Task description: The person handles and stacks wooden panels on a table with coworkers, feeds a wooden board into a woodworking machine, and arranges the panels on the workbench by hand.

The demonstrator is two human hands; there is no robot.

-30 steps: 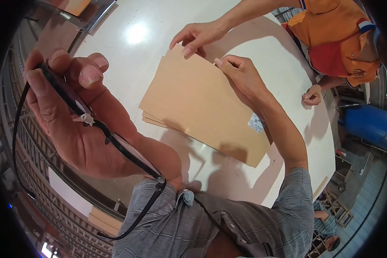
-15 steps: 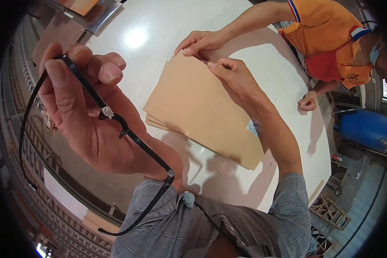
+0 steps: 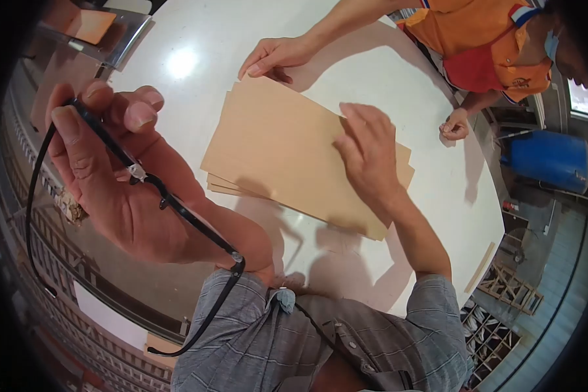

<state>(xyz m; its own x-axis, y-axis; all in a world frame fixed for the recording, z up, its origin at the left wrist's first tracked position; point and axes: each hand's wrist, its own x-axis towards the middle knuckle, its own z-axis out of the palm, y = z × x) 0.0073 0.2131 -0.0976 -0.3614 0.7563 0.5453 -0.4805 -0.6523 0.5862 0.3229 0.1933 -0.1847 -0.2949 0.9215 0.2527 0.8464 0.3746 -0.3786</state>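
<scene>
Close to the camera on the left, my left hand (image 3: 130, 196) pinches a pair of black eyeglasses (image 3: 106, 138) between thumb and fingers. The glasses' arms stick out, and something whitish sits at the middle of the frame. A small stack of thin tan sheets (image 3: 274, 144) lies on the white table, edges unevenly lined up. My right hand (image 3: 370, 153) is over the right side of the stack with fingers stretched out and nothing in it; whether it touches the top sheet I cannot tell. A co-worker's hand (image 3: 277, 57) is at the sheets' far corner.
The white table (image 3: 196, 98) has a curved edge. Across it stands a person in an orange shirt (image 3: 483, 52), the other hand (image 3: 455, 124) near the edge. A blue barrel (image 3: 549, 160) lies at the right. A metal tray (image 3: 127, 39) is at the upper left.
My right hand has let go of the top sheet's far edge and moved right, its fingers opening. The view has shifted slightly. My left hand keeps hold of the eyeglasses.
</scene>
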